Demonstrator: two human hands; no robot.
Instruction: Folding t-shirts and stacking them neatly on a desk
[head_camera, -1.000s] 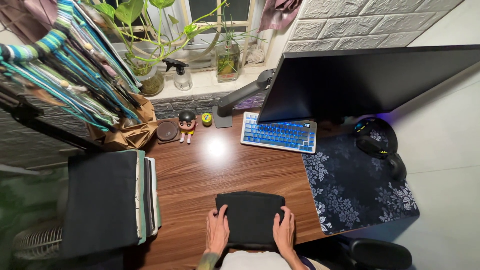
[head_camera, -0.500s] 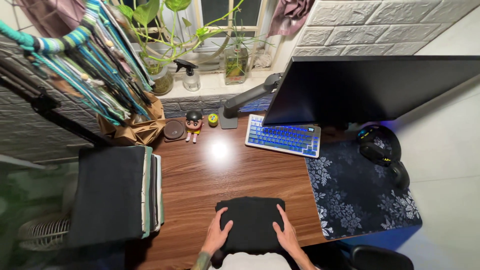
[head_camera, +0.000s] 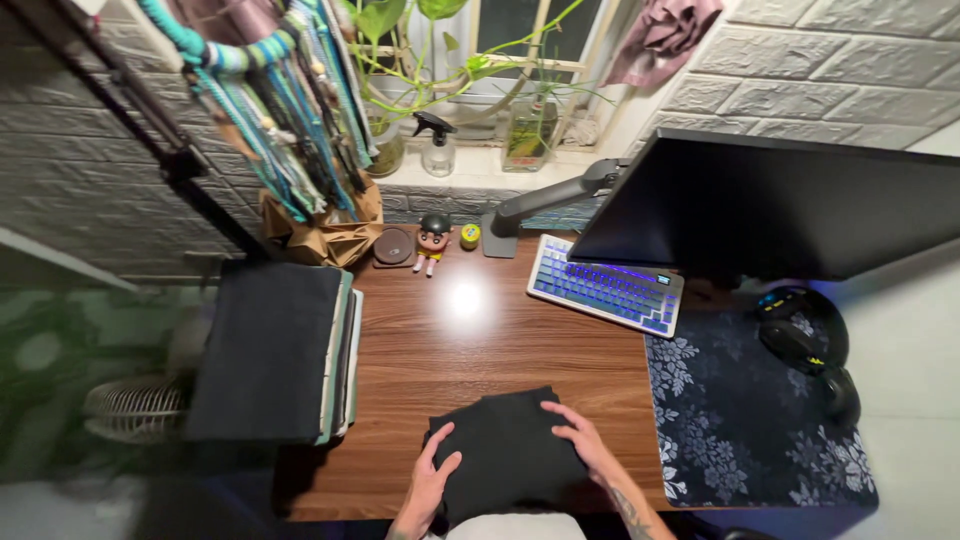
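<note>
A folded black cloth (head_camera: 505, 450) lies on the wooden desk (head_camera: 470, 345) at its near edge. My left hand (head_camera: 428, 482) rests flat on the cloth's left side, fingers spread. Resting on the cloth's right part is my right hand (head_camera: 585, 445), fingers apart and pointing left toward the middle. Neither hand grips anything. A stack of folded cloths (head_camera: 275, 350), black on top, sits at the desk's left end.
A lit blue keyboard (head_camera: 607, 285) lies under a dark monitor (head_camera: 780, 205) on an arm. A floral mouse mat (head_camera: 750, 420) with a black mouse (head_camera: 795, 340) is at right. A small figurine (head_camera: 433, 240), a coaster (head_camera: 394, 246), a spray bottle (head_camera: 436, 145) and plants stand at the back.
The view has swung to the right and tilted. My right hand has slid inward across the black cloth, and my left hand stays on its left side.
</note>
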